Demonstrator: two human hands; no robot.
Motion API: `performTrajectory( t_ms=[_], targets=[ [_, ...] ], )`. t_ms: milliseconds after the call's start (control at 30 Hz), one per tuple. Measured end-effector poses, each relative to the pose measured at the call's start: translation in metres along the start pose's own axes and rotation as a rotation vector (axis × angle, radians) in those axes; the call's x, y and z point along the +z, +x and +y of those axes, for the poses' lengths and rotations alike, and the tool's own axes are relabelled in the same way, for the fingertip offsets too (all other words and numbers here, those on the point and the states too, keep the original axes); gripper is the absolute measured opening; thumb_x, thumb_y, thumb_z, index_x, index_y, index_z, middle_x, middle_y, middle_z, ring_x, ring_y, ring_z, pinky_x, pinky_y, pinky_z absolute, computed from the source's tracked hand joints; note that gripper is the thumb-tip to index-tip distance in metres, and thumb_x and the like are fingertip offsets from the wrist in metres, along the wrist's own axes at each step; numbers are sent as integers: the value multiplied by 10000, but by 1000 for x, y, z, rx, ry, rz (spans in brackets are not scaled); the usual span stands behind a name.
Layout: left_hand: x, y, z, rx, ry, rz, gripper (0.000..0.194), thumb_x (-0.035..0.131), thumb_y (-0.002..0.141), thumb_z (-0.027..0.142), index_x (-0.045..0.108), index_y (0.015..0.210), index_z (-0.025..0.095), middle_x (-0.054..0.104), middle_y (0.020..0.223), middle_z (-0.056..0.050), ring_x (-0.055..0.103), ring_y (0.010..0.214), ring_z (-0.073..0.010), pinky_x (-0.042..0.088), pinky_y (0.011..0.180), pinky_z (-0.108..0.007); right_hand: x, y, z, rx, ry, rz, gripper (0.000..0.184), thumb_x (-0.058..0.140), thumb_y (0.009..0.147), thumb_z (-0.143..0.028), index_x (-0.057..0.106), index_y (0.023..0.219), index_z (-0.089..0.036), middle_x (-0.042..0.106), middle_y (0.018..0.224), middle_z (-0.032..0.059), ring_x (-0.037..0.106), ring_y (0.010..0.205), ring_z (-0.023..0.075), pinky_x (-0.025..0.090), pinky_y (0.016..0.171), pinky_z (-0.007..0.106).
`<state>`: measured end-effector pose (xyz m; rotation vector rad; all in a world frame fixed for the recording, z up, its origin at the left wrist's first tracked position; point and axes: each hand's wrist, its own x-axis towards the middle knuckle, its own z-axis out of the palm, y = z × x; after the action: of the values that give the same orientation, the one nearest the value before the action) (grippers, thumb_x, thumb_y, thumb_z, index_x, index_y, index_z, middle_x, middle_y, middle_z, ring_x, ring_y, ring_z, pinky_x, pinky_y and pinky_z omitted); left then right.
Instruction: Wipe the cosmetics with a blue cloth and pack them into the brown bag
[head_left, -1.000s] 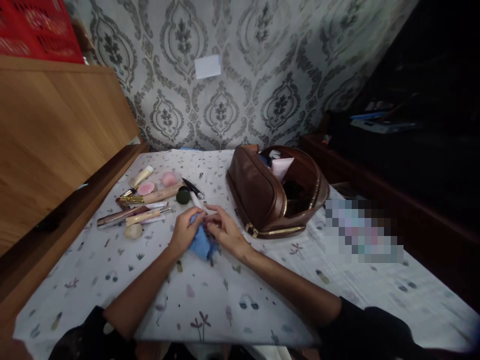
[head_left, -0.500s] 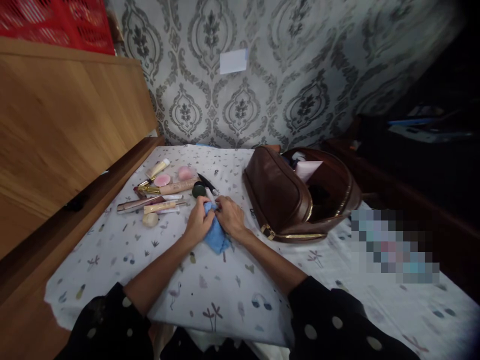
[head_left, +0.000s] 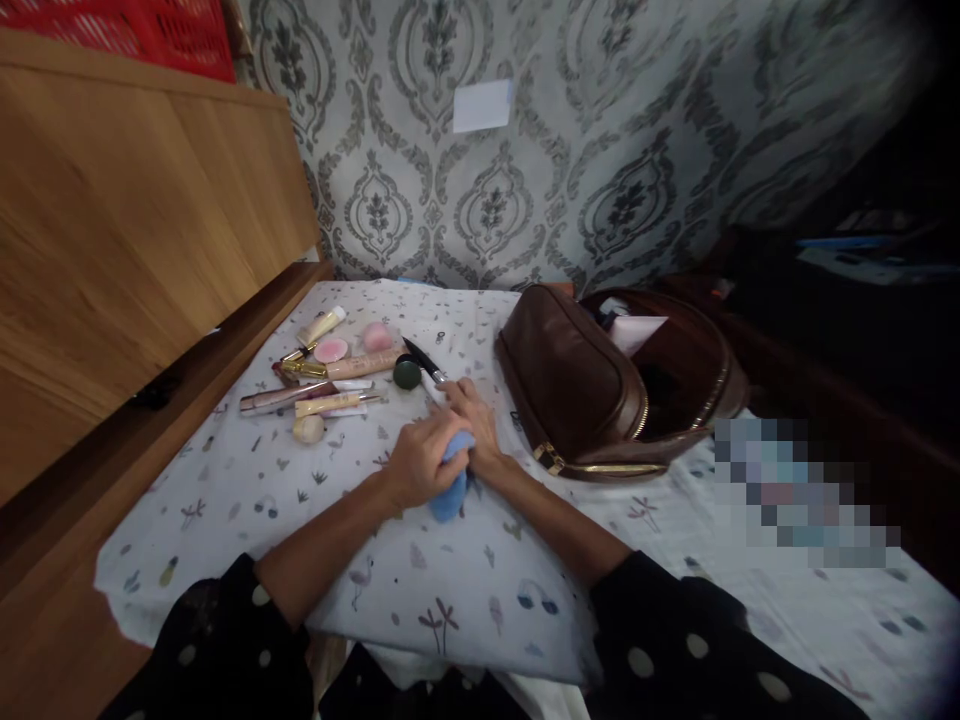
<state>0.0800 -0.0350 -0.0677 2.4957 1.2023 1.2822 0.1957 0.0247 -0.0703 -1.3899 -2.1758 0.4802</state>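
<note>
My left hand (head_left: pixel 426 462) is closed around a crumpled blue cloth (head_left: pixel 450 500), its lower end hanging down toward the table. Just beyond it, my right hand (head_left: pixel 478 420) has its fingers curled at the end of a slim pale item (head_left: pixel 433 388), whose kind is partly hidden. Close to those fingertips lie a black pointed pen-like stick (head_left: pixel 421 355) with a silver end and a round dark green compact (head_left: pixel 407 374).
Left of the hands lie several cosmetics: a pink round piece (head_left: pixel 331 350), a pink sponge (head_left: pixel 376 337), a cream tube (head_left: pixel 324 325) and a beige round item (head_left: pixel 308 429). An open brown leather bag (head_left: pixel 574 385) stands to the right. A wooden cabinet (head_left: pixel 150 220) borders the left.
My hands were side by side with the cloth between them. Now the left hand has gathered the cloth and drawn it nearer and right, while the right hand is at the pale item.
</note>
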Motion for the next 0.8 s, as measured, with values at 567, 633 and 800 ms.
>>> performTrajectory(
  t_ms=[567, 633, 800],
  targets=[
    [8, -12, 26, 443, 203, -191, 211, 431, 921, 243, 574, 1020, 125, 651, 917, -87, 634, 861, -183, 538, 729, -308, 42, 21, -69, -268, -231, -238, 339, 405, 985, -169, 508, 1308, -152, 540, 1259, 149, 647, 932, 222, 535, 760, 342],
    [9, -12, 26, 441, 203, -249, 213, 433, 927, 252, 576, 1024, 127, 654, 929, -88, 634, 859, -182, 543, 752, -315, 40, 20, -68, -235, -226, -231, 267, 423, 993, -199, 561, 1219, -160, 540, 1225, 133, 642, 909, 206, 513, 739, 318],
    [12, -10, 29, 412, 201, -261, 216, 456, 928, 279, 567, 1043, 134, 647, 874, -75, 629, 840, -188, 542, 679, -305, 43, 21, -60, -222, -151, -204, 176, 511, 972, -227, 588, 1112, -154, 578, 1178, 107, 626, 867, 192, 458, 690, 291]
  ],
)
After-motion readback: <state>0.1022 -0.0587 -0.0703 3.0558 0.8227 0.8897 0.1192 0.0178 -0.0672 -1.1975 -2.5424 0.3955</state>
